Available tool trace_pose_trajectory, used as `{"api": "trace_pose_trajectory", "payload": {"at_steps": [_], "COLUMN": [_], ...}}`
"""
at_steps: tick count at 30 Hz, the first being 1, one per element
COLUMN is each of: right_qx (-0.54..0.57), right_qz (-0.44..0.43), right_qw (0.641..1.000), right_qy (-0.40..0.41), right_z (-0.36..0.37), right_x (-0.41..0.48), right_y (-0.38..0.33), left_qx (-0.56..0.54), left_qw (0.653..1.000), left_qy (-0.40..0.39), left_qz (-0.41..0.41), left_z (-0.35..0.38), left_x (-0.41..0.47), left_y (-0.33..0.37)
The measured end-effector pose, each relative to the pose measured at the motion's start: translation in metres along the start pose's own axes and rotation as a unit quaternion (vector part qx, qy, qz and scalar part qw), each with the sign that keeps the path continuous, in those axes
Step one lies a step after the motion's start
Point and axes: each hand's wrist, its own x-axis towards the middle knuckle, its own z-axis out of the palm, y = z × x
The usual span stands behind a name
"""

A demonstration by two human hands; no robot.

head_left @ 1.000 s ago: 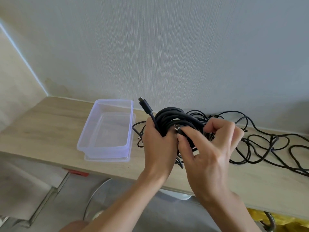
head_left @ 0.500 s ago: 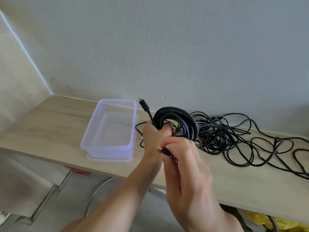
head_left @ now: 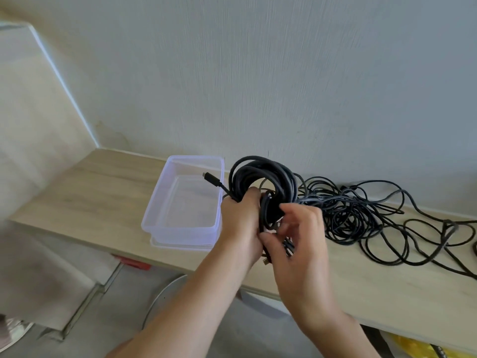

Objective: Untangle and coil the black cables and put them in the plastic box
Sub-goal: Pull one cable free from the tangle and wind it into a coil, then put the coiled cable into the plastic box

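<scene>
My left hand (head_left: 241, 223) grips a thick coil of black cable (head_left: 263, 177) held upright above the table's front edge. One plug end (head_left: 211, 179) sticks out to the left over the plastic box (head_left: 154, 215). My right hand (head_left: 296, 241) pinches the cable's tail end, which wraps around the coil's lower part. The clear plastic box stands empty just left of my hands, on its lid. A tangle of loose black cables (head_left: 361, 210) lies on the table to the right.
The light wooden table (head_left: 85, 192) runs along a white wall (head_left: 258, 86). Below its front edge I see a round metal base (head_left: 165, 301) and something yellow (head_left: 413, 347) on the floor.
The coil has shifted left toward the box, and its plug now points over the box. My right hand has moved around the coil's lower part with the tail end.
</scene>
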Motion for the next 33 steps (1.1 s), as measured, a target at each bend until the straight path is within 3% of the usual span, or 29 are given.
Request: {"api": "trace_pose_trajectory", "payload": {"at_steps": [4, 11, 14, 18, 22, 27, 30, 33], "right_qx": [0.009, -0.168, -0.182, -0.108, -0.067, 0.008, -0.024, -0.187], "right_qz": [0.046, -0.055, -0.082, 0.026, 0.086, 0.158, 0.167, 0.129], "right_qw": [0.999, 0.981, 0.972, 0.979, 0.975, 0.965, 0.962, 0.945], "right_qy": [0.012, -0.079, -0.124, -0.172, -0.195, -0.207, -0.216, -0.235], "right_z": [0.006, 0.018, 0.029, 0.065, 0.111, 0.155, 0.163, 0.168], "right_x": [0.005, 0.044, 0.066, 0.087, 0.103, 0.102, 0.102, 0.1], "right_y": [0.0, -0.012, -0.021, -0.034, -0.029, -0.008, -0.001, 0.003], "left_qx": [-0.014, -0.044, -0.008, 0.032, 0.086, 0.225, 0.288, 0.37], "left_qw": [1.0, 0.99, 0.989, 0.995, 0.995, 0.965, 0.943, 0.916], "left_qy": [-0.021, -0.12, -0.13, -0.089, 0.008, 0.06, 0.061, 0.046], "left_qz": [-0.018, -0.059, -0.064, -0.04, 0.046, 0.116, 0.153, 0.147], "left_z": [-0.006, -0.031, -0.044, -0.067, -0.09, -0.119, -0.127, -0.13], "left_x": [0.002, 0.02, 0.032, 0.053, 0.081, 0.1, 0.109, 0.117], "left_y": [0.003, 0.028, 0.043, 0.065, 0.078, 0.081, 0.076, 0.07]}}
